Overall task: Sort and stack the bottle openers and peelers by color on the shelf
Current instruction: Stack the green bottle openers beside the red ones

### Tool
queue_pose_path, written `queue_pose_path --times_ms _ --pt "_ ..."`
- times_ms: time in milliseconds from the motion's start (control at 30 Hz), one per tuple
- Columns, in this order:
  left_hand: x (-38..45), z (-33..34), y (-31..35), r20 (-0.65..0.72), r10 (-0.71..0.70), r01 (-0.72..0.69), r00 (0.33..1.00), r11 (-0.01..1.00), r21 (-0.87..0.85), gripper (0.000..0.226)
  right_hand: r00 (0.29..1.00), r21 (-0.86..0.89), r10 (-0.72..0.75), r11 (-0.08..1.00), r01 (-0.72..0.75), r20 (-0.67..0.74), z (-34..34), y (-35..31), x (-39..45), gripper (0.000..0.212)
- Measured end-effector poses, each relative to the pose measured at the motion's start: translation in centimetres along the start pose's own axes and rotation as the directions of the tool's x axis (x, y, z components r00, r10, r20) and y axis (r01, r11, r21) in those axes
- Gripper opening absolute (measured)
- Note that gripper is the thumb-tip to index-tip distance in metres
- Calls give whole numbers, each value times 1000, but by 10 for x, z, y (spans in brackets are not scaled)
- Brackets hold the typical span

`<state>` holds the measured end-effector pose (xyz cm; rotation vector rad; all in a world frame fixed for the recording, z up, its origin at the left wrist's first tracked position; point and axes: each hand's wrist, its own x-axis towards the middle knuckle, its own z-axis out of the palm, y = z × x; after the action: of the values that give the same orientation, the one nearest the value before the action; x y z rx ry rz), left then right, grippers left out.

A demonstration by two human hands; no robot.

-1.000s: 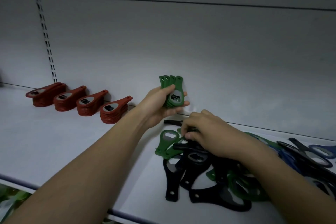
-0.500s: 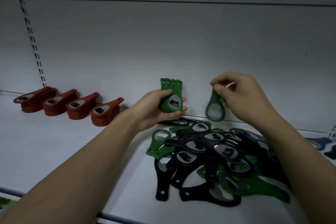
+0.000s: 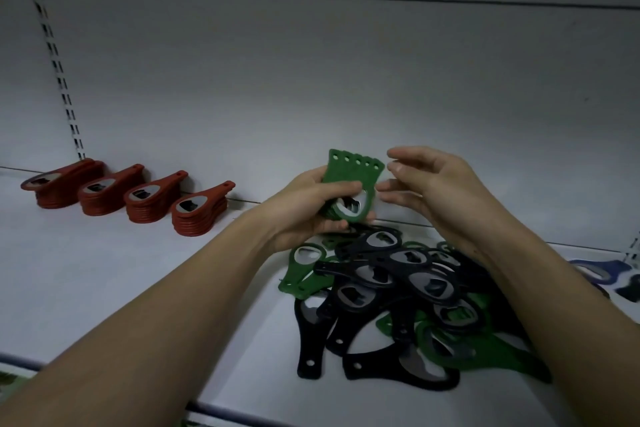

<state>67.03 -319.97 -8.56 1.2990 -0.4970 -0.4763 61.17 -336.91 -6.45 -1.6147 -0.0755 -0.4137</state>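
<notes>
Five green openers [image 3: 353, 180] now fan in the left hand [image 3: 308, 208], gripped by curled fingers; the one pinched by the right hand [image 3: 429, 184] half a second ago has joined them, leaving those fingers loose. More greens wait in the pile [image 3: 408, 298] at 5 o'clock; red stacks [image 3: 138, 198] at 9

I have a single head-worn view, looking forward and down from close above the shelf [image 3: 86, 274], its front edge crossing the bottom left corner. It faces the grey back panel [image 3: 311, 80], with both forearms entering from the bottom. No second view overlaps it.
</notes>
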Motion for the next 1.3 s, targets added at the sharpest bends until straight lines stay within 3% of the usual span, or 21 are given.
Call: queue_pose_path --times_ms 100,200,300,367,633,800,1100,1200,1300 --pt "3 -7 3 -121 52 -67 991 990 -123 26 996 -304 -92 949 89 6 3 7 1 15" --pt "5 -14 5 -182 114 -143 977 978 -152 38 957 -647 -156 710 280 243 9 15 -5 15" --pt "6 -17 4 -228 147 -179 962 976 -123 43 885 -737 5 555 385 466 21 27 -9 26" --pt "7 -19 4 -242 134 -167 961 979 -120 41 837 -777 134 471 418 531 27 34 -9 35" --pt "9 -19 5 -204 0 -72 979 936 -345 20 845 -860 205 259 439 493 33 30 -10 38" --pt "9 -17 4 -187 -23 -50 982 925 -376 34 873 -871 163 271 409 460 31 26 -12 20" --pt "5 -15 2 -167 22 -59 986 974 -218 26 847 -868 283 359 342 450 19 16 -18 22" --pt "4 -13 2 -181 21 -61 983 974 -218 21 837 -852 272 384 357 474 15 14 -18 22" --pt "6 -14 2 -157 -33 -12 987 961 -275 33 820 -825 264 421 377 509 12 16 -15 22"
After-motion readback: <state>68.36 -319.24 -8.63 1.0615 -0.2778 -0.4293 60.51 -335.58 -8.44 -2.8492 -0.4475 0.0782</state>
